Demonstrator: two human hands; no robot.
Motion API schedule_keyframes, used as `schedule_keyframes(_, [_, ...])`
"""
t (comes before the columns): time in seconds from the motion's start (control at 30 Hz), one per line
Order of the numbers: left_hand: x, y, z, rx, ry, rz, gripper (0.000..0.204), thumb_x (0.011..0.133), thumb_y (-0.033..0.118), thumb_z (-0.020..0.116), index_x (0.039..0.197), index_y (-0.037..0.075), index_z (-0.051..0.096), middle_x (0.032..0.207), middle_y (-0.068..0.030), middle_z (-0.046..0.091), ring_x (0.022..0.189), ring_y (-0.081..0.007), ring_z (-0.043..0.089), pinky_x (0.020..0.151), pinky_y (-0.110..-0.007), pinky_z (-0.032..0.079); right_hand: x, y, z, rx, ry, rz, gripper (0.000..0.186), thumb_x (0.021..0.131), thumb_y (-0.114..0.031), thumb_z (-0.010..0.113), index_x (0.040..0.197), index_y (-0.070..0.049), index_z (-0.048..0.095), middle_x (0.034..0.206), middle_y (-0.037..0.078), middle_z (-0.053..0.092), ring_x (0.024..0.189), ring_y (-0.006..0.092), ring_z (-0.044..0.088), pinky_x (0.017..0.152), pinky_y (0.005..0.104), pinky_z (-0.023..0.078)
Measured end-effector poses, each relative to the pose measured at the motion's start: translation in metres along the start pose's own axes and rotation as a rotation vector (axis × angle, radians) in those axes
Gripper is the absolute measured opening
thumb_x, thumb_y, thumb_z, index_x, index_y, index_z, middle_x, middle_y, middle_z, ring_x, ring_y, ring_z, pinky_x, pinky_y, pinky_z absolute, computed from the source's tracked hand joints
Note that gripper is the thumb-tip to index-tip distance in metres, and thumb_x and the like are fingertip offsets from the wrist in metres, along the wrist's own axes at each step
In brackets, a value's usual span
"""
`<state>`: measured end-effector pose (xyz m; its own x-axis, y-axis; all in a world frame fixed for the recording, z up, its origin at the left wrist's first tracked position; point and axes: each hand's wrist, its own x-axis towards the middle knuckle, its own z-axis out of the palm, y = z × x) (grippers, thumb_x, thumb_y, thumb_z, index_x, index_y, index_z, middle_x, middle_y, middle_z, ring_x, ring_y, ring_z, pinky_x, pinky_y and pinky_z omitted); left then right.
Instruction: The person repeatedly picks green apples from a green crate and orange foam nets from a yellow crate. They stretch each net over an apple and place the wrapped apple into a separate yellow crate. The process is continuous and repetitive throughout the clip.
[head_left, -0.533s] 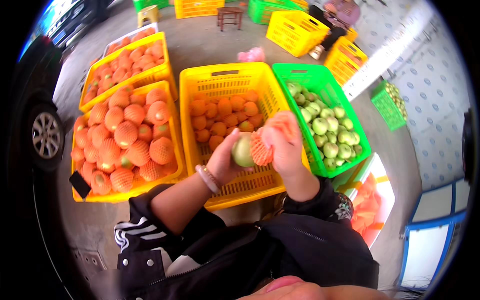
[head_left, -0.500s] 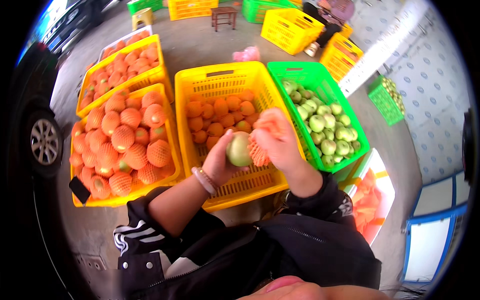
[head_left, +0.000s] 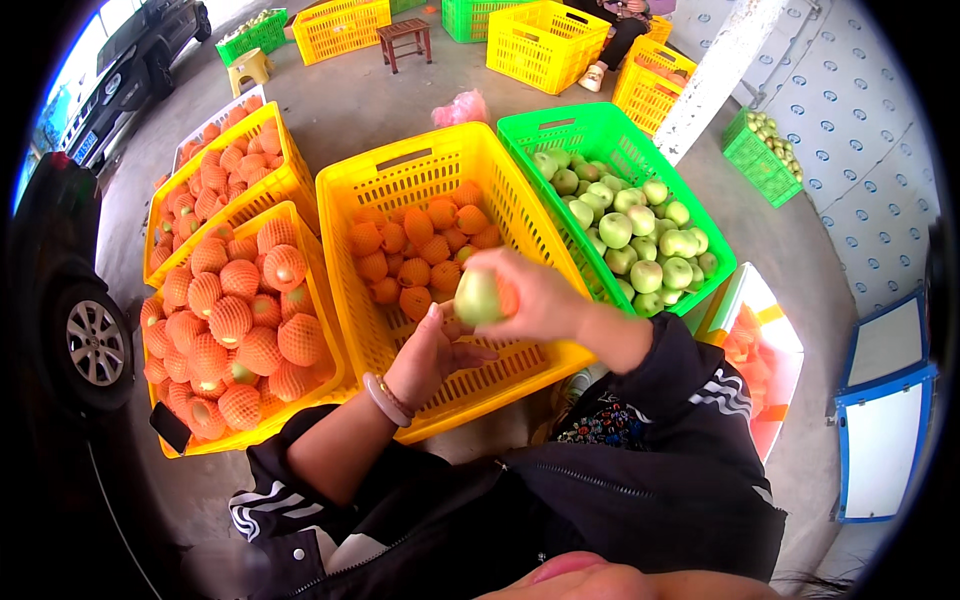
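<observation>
A pale green apple (head_left: 476,298) is in my right hand (head_left: 540,298), its right side partly covered by an orange foam net (head_left: 508,297). My left hand (head_left: 430,362) is below and left of the apple, fingers stretched out and apart; whether its thumb touches the fruit I cannot tell. Both hands are over a yellow crate (head_left: 345,285) in the middle, which holds several fruits in orange foam nets (head_left: 433,250). To its right stands a green crate (head_left: 520,165) of bare green apples (head_left: 640,222).
At the left, two yellow crates (head_left: 262,432) hold netted fruit, with a black phone (head_left: 170,428) at the near one's corner. A white box (head_left: 785,365) of orange foam nets sits at the right. Farther off are a stool (head_left: 403,40), a white post (head_left: 720,75) and a seated person (head_left: 625,35).
The apple has passed from my left hand into my right hand, along with the foam net. My left hand has dropped slightly and opened. The view has shifted a little.
</observation>
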<state>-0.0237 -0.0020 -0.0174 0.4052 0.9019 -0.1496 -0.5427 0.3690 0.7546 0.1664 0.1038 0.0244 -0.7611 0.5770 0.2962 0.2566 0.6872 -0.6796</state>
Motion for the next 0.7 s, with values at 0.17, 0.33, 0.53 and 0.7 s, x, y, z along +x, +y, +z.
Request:
schedule_keyframes(0.17, [0.003, -0.005, 0.002, 0.14, 0.135, -0.011, 0.05, 0.1, 0.042, 0.039, 0.133, 0.004, 0.037, 0.122, -0.0169, 0.054, 0.099, -0.0252, 0.062, 0.087, -0.037, 0.048, 0.015, 0.136, -0.046, 0.167, 0.477, 0.494, 0.074, 0.071, -0.024, 0.083, 0.13, -0.008, 0.041, 0.11, 0.012, 0.058, 0.086, 0.0187, 0.062, 0.057, 0.0314, 0.054])
schedule_keyframes(0.33, [0.006, -0.008, -0.002, 0.392, 0.111, -0.114, 0.032, 0.099, 0.021, 0.05, 0.122, 0.0, 0.048, 0.111, -0.0091, 0.06, 0.093, -0.0162, 0.062, 0.084, -0.031, 0.05, 0.007, 0.233, -0.059, -0.047, 0.737, 0.715, 0.077, 0.067, -0.034, 0.084, 0.128, -0.008, 0.046, 0.116, 0.015, 0.06, 0.108, 0.0265, 0.059, 0.089, 0.0359, 0.048])
schedule_keyframes(0.53, [0.009, -0.021, -0.008, 0.769, 0.284, -0.065, 0.025, 0.093, 0.019, 0.061, 0.108, -0.002, 0.058, 0.089, -0.0057, 0.063, 0.075, -0.0101, 0.057, 0.07, -0.026, 0.049, 0.03, 0.268, -0.057, -0.333, 0.606, 0.817, 0.077, 0.07, -0.035, 0.08, 0.135, -0.018, 0.041, 0.126, 0.011, 0.053, 0.112, 0.0294, 0.055, 0.088, 0.041, 0.048])
schedule_keyframes(0.7, [0.005, -0.018, -0.006, 0.827, 0.32, -0.054, 0.022, 0.09, 0.016, 0.063, 0.103, -0.002, 0.06, 0.081, -0.0045, 0.061, 0.068, -0.0083, 0.053, 0.061, -0.025, 0.047, 0.033, 0.271, -0.058, -0.301, 0.518, 0.912, 0.053, 0.082, -0.037, 0.067, 0.13, -0.022, 0.049, 0.118, 0.008, 0.058, 0.104, 0.0273, 0.06, 0.08, 0.0421, 0.05])
